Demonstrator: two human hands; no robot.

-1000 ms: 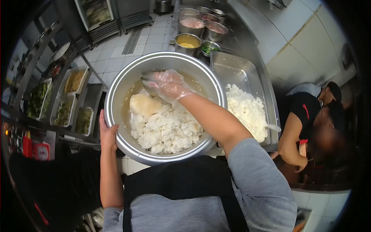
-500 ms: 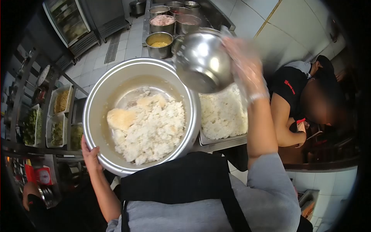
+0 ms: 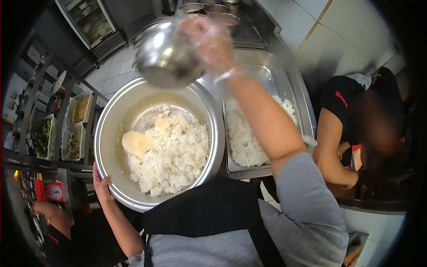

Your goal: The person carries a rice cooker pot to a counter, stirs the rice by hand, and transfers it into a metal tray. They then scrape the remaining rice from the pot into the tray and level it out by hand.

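Overhead, the gloved right hand (image 3: 208, 44) grips a metal bowl (image 3: 168, 54) above the big pot's (image 3: 101, 133) far rim; the left hand (image 3: 102, 183) clasps its near-left rim. Cooked rice (image 3: 171, 155) lies inside, and the rice-filled tray (image 3: 307, 116) sits right.

The right hand (image 3: 207, 42) holds a metal bowl (image 3: 169, 55) above the pot (image 3: 103, 147).

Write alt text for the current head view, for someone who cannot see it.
The person's gloved right hand holds a metal bowl over the far rim of a large round pot of rice, while the bare left hand grips the pot's near left side. A rectangular tray of rice sits to the right.
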